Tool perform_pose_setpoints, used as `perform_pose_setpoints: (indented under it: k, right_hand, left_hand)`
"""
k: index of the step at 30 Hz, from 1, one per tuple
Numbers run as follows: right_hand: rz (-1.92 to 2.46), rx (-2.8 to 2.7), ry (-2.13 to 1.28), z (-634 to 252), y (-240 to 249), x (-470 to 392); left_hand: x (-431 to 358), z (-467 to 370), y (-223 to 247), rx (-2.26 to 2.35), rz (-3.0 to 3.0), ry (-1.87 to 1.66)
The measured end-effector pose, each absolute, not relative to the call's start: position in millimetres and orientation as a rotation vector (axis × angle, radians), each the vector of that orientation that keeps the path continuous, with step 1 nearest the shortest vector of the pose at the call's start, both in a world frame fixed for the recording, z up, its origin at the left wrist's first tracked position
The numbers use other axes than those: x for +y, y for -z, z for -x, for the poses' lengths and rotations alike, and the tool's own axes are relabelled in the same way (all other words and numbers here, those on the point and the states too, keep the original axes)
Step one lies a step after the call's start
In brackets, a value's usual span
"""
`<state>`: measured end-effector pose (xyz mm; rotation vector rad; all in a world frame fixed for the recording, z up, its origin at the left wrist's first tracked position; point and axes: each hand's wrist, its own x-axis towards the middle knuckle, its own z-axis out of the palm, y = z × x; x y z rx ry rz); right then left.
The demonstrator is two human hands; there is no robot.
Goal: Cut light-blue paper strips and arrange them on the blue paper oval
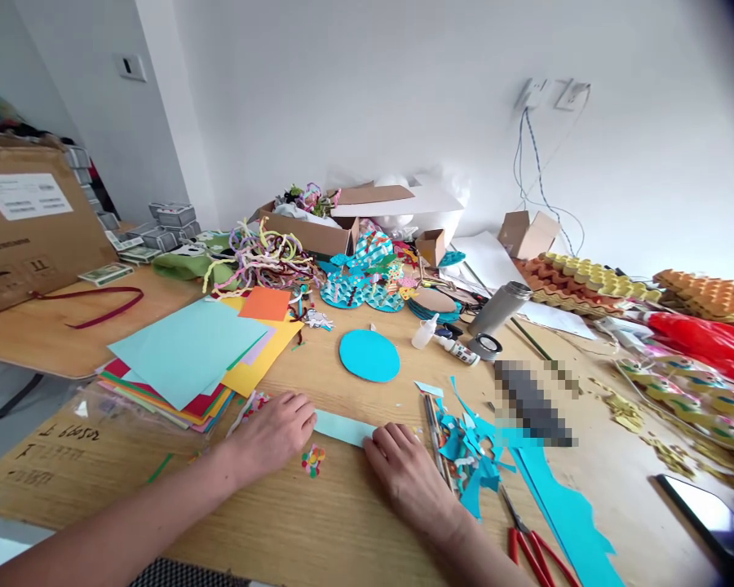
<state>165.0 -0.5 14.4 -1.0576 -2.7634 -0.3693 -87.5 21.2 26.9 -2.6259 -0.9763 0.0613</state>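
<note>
A pale blue paper strip (pixel 343 427) lies across the wooden table between my two hands. My left hand (pixel 277 430) is closed with curled fingers on its left end. On the other end, the fingers of my right hand (pixel 404 469) are bent and closed; both thumbs are mostly hidden. Just beyond the strip is a bright blue oval disc (pixel 369 355). A small cluster of coloured paper dots (pixel 313 461) sits below the strip, near my left hand. To the right of my right hand are blue paper scraps (pixel 474 444) and red-handled scissors (pixel 529 542).
Stacked coloured paper (pixel 187 346) is at the left. A glue bottle (pixel 425 332) and a steel flask (pixel 500 308) stand beyond the scraps. Egg trays (pixel 587 281) line the back right, and a phone (pixel 703 518) lies near the right edge. Pipe cleaners (pixel 263 257) are heaped behind.
</note>
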Motion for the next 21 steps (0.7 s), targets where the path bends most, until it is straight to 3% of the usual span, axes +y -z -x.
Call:
perform_pose_setpoints:
  k: [21]
  right_hand:
    - [1.189, -2.757, 0.104, -154, -23, 0]
  left_hand:
    - [25, 82, -35, -0.933, 2.804, 0.009]
